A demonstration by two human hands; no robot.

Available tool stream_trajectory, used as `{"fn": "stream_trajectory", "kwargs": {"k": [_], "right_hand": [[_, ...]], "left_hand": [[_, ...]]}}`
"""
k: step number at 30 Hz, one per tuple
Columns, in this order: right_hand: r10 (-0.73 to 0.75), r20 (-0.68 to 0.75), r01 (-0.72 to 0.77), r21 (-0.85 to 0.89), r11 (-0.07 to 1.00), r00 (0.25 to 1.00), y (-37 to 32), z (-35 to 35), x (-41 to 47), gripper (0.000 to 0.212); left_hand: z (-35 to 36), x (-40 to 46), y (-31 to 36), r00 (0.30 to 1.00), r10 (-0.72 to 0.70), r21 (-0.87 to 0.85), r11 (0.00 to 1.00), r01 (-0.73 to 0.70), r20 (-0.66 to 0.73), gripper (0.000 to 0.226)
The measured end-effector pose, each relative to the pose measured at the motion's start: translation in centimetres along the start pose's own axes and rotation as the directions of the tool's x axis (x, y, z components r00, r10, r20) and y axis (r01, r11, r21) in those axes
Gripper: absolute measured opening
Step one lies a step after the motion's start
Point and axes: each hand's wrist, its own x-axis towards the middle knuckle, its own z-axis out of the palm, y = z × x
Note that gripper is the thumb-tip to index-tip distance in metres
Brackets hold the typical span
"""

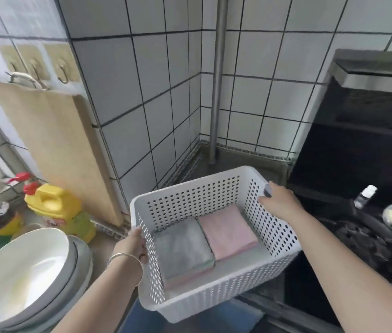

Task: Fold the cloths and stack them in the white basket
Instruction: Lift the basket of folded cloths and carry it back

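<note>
The white perforated basket (190, 301) is in the middle of the head view, partly past the counter's front edge. Inside lie two folded stacks side by side: a grey cloth (183, 248) on the left with a pink edge showing beneath it, and a pink cloth (227, 230) on the right. My left hand (133, 243) grips the basket's left rim near its far corner. My right hand (278, 200) holds the right rim at the far right corner, thumb on the outside.
Stacked white and grey plates (29, 280) sit at the lower left. Behind them stand a yellow detergent bottle (55, 203) and a wooden cutting board (53, 150) against the tiled wall. A black stove (358, 212) is on the right, a metal pipe (217, 92) in the corner.
</note>
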Motion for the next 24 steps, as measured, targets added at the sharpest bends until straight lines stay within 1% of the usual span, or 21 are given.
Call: {"fn": "stream_trajectory", "kwargs": {"k": [1,3,5,9,12,13,14,16,17,18,20,22,23,24], "right_hand": [[0.000,0.013,0.000,-0.010,1.000,1.000,0.2,-0.1,1.2,0.056],[0.011,0.040,-0.012,0.033,0.999,0.999,0.4,-0.1,3.6,0.058],[0.012,0.075,-0.017,0.063,0.998,0.997,0.6,-0.2,5.9,0.063],[-0.039,0.173,0.016,0.130,0.991,0.984,1.2,-0.3,10.0,0.055],[-0.074,0.211,0.026,0.222,0.975,0.975,1.8,-0.3,11.7,0.061],[-0.078,0.230,0.029,0.212,0.977,0.970,2.0,-0.5,12.2,0.065],[-0.087,0.233,0.051,0.156,0.986,0.969,2.3,-0.7,12.6,0.069],[-0.092,0.182,0.114,-0.113,0.987,0.979,2.6,-1.1,12.8,0.076],[-0.108,0.145,0.137,-0.204,0.969,0.983,2.8,-1.2,12.7,0.080],[-0.122,0.114,0.146,-0.240,0.960,0.986,2.9,-1.2,12.5,0.083],[-0.146,0.052,0.154,-0.240,0.959,0.988,3.0,-0.8,11.4,0.085],[-0.155,-0.028,0.148,-0.181,0.972,0.987,3.1,-0.3,10.0,0.083],[-0.133,-0.072,0.127,-0.085,0.988,0.988,3.2,0.0,9.1,0.081],[-0.088,-0.104,0.094,0.049,0.994,0.991,3.2,0.2,8.1,0.079]], "left_hand": [[0.8,0.3,0.2,1.000,0.004,0.006,1.000,-0.004,-0.008,0.036],[2.5,0.7,0.4,1.000,0.002,-0.002,1.000,-0.002,-0.029,0.036],[3.9,1.0,0.5,0.999,-0.019,-0.046,0.999,0.017,-0.045,0.040],[6.3,1.6,0.7,0.993,-0.050,-0.133,0.990,0.034,-0.112,0.041],[8.0,1.5,0.7,0.982,-0.066,-0.197,0.980,0.031,-0.176,0.040],[8.7,1.4,0.6,0.979,-0.069,-0.215,0.976,0.026,-0.191,0.039],[9.3,1.3,0.5,0.977,-0.065,-0.224,0.974,0.019,-0.201,0.039],[10.6,1.2,0.2,0.974,-0.066,-0.241,0.970,0.013,-0.216,0.039],[11.4,1.1,0.1,0.973,-0.082,-0.259,0.966,0.024,-0.216,0.039],[12.1,1.0,0.0,0.969,-0.107,-0.288,0.957,0.040,-0.222,0.040],[14.0,0.6,-0.2,0.956,-0.148,-0.355,0.933,0.050,-0.254,0.041],[16.0,-0.3,-0.2,0.947,-0.158,-0.406,0.913,0.032,-0.281,0.040],[16.9,-0.8,-0.2,0.942,-0.166,-0.428,0.903,0.026,-0.293,0.038],[17.7,-1.2,-0.3,0.937,-0.176,-0.446,0.895,0.024,-0.301,0.037]]}}
